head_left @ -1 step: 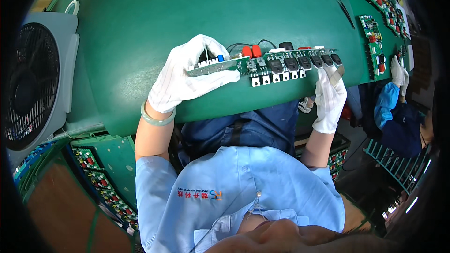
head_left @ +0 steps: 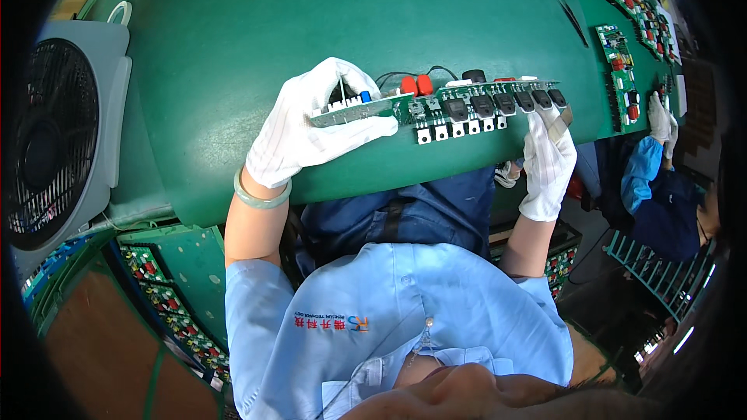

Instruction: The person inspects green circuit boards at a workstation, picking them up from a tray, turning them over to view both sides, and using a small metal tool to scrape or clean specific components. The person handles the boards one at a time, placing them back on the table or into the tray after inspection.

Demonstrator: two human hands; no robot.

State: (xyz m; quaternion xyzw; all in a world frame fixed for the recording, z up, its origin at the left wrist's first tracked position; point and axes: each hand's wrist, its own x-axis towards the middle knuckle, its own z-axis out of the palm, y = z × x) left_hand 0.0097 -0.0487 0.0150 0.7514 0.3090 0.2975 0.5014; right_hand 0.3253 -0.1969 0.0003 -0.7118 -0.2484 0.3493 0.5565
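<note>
A long green circuit board (head_left: 424,106) is held up over the green table, tilted on edge. Along its near side runs a row of black power transistors with metal tabs; red round parts and black wires show behind. My left hand (head_left: 299,128), in a white glove, is closed around the board's left end, thumb on the near side and fingers over the far side. At the right end, my gloved right hand (head_left: 548,163) has its fingertips pinched by the last transistors (head_left: 558,98). A flat grey strip (head_left: 561,124) sticks out from those fingers; its kind is unclear.
A large grey fan (head_left: 58,132) stands at the left. Black tweezers (head_left: 574,22) lie toward the far right of the table (head_left: 350,15). More circuit boards (head_left: 622,78) lie farther right, near another person's gloved hand (head_left: 660,118). Several boards (head_left: 167,303) sit low at the left.
</note>
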